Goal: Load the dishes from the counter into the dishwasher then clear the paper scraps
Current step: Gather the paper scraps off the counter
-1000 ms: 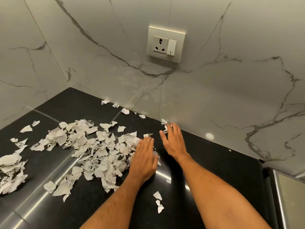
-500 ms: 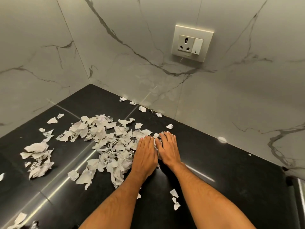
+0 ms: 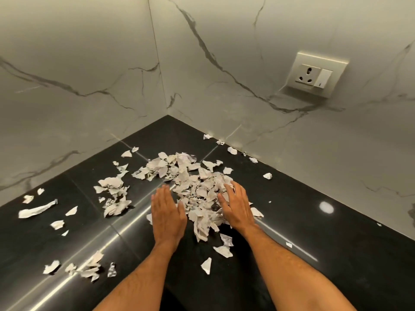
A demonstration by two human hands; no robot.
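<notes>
**Scrap clearance: both hands bracket the main heap**

We find the torn white paper scraps (image 3: 197, 189) gathered mostly in one loose heap on the glossy black stone counter (image 3: 336, 232), close to the corner where the two walls meet. We note smaller clusters to the left of it and near the front edge, with single pieces along the foot of the back wall.

We record the left hand (image 3: 167, 213) lying flat on the counter, fingers straight and together, just beside the heap's left edge. The right hand (image 3: 237, 208) rests on the heap's right side, fingers spread and slightly bent, over the paper but pinching nothing. We judge this placement deliberate: a palm on each flank lets the heap be squeezed inward before lifting.

We see no dishes on the visible counter, so we judge the loading part finished or out of view.

The grey-veined white marble wall (image 3: 224, 63) carries a cream socket-and-switch plate (image 3: 313, 75) on the right.
</notes>
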